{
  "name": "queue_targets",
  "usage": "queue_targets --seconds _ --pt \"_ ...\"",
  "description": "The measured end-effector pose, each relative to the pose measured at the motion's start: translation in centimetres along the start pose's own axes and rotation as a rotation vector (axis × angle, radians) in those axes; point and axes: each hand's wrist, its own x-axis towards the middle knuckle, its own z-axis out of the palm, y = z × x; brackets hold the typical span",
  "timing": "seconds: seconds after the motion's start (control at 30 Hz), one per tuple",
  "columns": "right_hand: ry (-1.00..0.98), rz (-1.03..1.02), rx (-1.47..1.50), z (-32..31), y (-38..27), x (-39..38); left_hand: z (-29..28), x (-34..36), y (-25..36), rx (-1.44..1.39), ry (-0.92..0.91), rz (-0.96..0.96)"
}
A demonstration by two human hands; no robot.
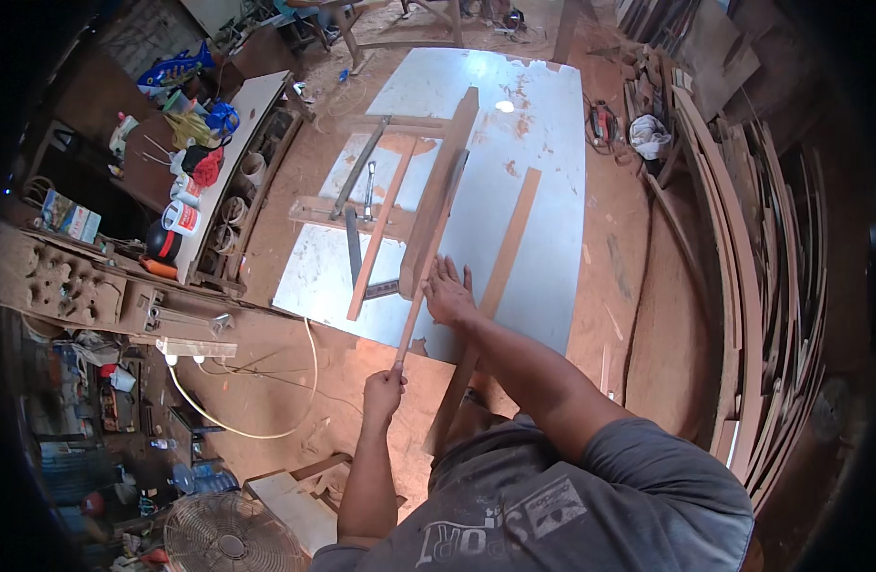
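Note:
My left hand (385,392) is closed round the near end of a thin wooden strip (415,319), just off the near edge of a worn white work board (552,229). Further up the strip, my right hand (448,292) lies with fingers stretched out against it. The strip runs alongside a thick wooden beam (443,186). Left of the beam lie another slim strip (381,234), a carpenter's square (353,246), a wrench (369,191) and a dark flat bar (360,167). A flat wooden slat (516,234) rests to the right of my right hand.
A side bench (257,105) with cups and bags stands at the left. Below it, a power strip (195,348) trails a pale cable (295,424). Stacked long boards (733,257) line the right. A fan (230,543) stands at lower left. Another timber (451,400) leans by my legs.

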Motion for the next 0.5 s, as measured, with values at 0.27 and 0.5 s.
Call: queue_targets --seconds 0.27,0.5 --pt "0.030 -0.044 -0.030 -2.0 0.8 2.3 2.4 3.2 2.6 -0.034 0.104 0.046" --pt "0.065 -0.150 -0.015 3.0 -0.7 -4.1 3.3 5.1 3.8 -0.022 0.082 0.050"
